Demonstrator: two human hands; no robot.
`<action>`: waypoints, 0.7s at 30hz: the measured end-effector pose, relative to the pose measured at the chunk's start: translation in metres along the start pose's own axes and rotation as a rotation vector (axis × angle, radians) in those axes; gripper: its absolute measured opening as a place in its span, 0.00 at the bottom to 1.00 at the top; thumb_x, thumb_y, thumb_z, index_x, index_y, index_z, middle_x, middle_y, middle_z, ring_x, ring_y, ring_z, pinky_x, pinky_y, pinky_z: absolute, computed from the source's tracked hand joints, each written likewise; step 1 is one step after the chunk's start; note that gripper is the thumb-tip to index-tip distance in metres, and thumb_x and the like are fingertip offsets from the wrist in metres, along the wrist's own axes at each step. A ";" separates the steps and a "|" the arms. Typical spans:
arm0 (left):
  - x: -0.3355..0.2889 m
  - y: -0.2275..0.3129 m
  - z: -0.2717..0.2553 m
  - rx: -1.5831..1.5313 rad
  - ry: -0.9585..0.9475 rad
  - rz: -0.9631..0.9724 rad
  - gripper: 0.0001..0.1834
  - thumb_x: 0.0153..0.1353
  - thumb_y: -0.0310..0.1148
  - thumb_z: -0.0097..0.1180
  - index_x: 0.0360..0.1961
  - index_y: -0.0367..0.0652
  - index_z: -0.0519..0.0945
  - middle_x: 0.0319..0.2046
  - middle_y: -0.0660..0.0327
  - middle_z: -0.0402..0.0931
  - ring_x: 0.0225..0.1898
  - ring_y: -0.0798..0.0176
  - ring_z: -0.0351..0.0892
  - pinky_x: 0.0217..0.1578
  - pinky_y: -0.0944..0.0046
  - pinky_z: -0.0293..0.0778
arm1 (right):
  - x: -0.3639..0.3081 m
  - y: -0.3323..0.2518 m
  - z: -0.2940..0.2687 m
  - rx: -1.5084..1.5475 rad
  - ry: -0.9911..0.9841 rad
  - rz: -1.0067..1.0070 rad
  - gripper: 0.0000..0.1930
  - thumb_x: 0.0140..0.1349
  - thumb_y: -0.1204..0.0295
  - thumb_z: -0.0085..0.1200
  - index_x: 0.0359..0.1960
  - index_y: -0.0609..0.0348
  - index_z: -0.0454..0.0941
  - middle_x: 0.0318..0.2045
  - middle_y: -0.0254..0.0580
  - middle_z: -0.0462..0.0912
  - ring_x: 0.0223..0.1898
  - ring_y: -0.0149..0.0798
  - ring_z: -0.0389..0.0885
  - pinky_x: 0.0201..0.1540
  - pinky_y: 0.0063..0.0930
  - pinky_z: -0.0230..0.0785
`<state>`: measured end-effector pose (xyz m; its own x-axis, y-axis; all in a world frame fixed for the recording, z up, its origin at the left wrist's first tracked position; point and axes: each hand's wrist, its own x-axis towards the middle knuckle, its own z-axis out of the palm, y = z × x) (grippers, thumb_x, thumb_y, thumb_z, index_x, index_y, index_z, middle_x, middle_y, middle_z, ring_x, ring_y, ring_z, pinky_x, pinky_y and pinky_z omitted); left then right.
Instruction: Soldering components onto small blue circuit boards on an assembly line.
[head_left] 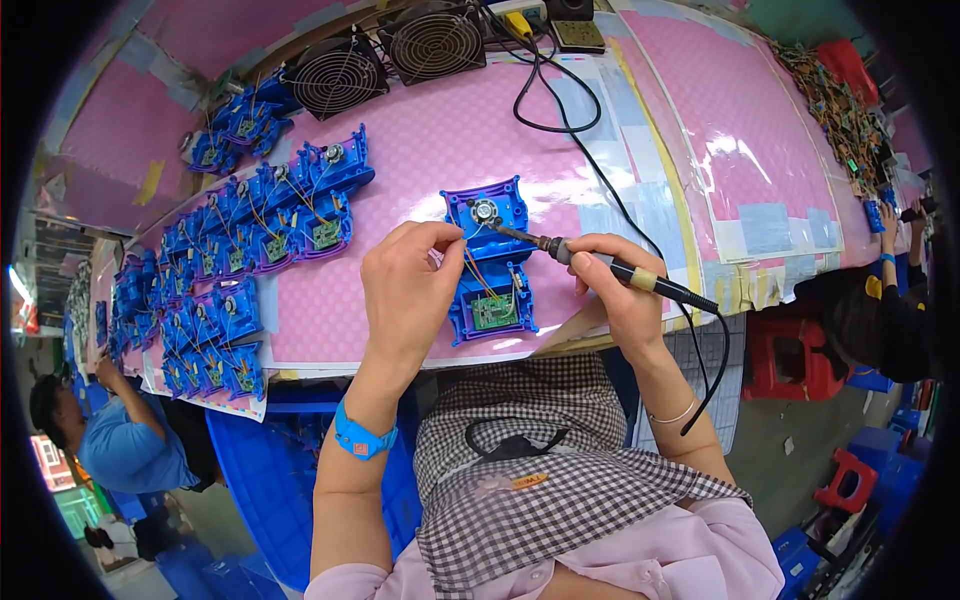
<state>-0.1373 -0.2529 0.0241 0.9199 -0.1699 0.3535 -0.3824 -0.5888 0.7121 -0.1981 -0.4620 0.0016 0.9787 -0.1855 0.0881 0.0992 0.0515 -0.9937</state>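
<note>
A blue plastic housing in two halves lies on the pink-covered table in front of me. Its far half [509,209] carries a small round speaker [484,212]; its near half holds a green circuit board [492,312], and thin coloured wires [478,277] run between them. My right hand [622,290] grips a soldering iron [600,262], its tip pointing left at the speaker's edge. At the left side of the housing my left hand [413,285] is closed, thumb and forefinger pinched by a thin wire. What the fingertips hold is too small to make out surely.
Rows of similar blue housings [255,215] fill the table's left. Two black fans [433,45] stand at the back. The iron's black cord [622,205] trails across the right. Circuit boards [835,110] are heaped far right. Other people [135,430] sit at both sides; red stools [790,355] stand right.
</note>
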 end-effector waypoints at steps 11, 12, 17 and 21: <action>0.005 0.002 0.002 0.017 -0.040 -0.013 0.05 0.50 0.22 0.62 0.30 0.34 0.83 0.26 0.59 0.80 0.18 0.74 0.73 0.19 0.72 0.67 | 0.001 -0.003 0.002 -0.129 -0.020 -0.078 0.08 0.58 0.77 0.57 0.38 0.66 0.82 0.27 0.37 0.81 0.24 0.24 0.74 0.27 0.15 0.64; 0.005 0.004 0.002 0.004 -0.039 -0.033 0.05 0.50 0.22 0.61 0.30 0.36 0.82 0.26 0.58 0.80 0.20 0.67 0.75 0.22 0.68 0.69 | 0.001 -0.004 0.002 -0.129 -0.021 -0.079 0.08 0.58 0.77 0.57 0.38 0.66 0.82 0.27 0.37 0.81 0.24 0.24 0.74 0.27 0.15 0.64; 0.007 0.004 0.004 0.019 -0.046 -0.031 0.05 0.49 0.23 0.61 0.29 0.37 0.82 0.25 0.56 0.79 0.23 0.59 0.78 0.25 0.62 0.71 | 0.001 -0.009 0.005 -0.320 -0.059 -0.278 0.09 0.54 0.78 0.58 0.38 0.65 0.81 0.30 0.40 0.81 0.27 0.25 0.75 0.29 0.17 0.65; 0.005 0.007 0.002 0.068 -0.051 0.018 0.05 0.49 0.22 0.60 0.30 0.37 0.82 0.27 0.57 0.79 0.23 0.63 0.76 0.24 0.65 0.70 | -0.001 -0.008 0.002 -0.319 -0.063 -0.281 0.10 0.52 0.78 0.59 0.37 0.66 0.81 0.31 0.42 0.81 0.30 0.29 0.78 0.34 0.19 0.68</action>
<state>-0.1349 -0.2593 0.0299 0.9168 -0.2202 0.3332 -0.3938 -0.6372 0.6625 -0.1998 -0.4605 0.0094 0.9317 -0.0878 0.3526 0.3127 -0.3004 -0.9011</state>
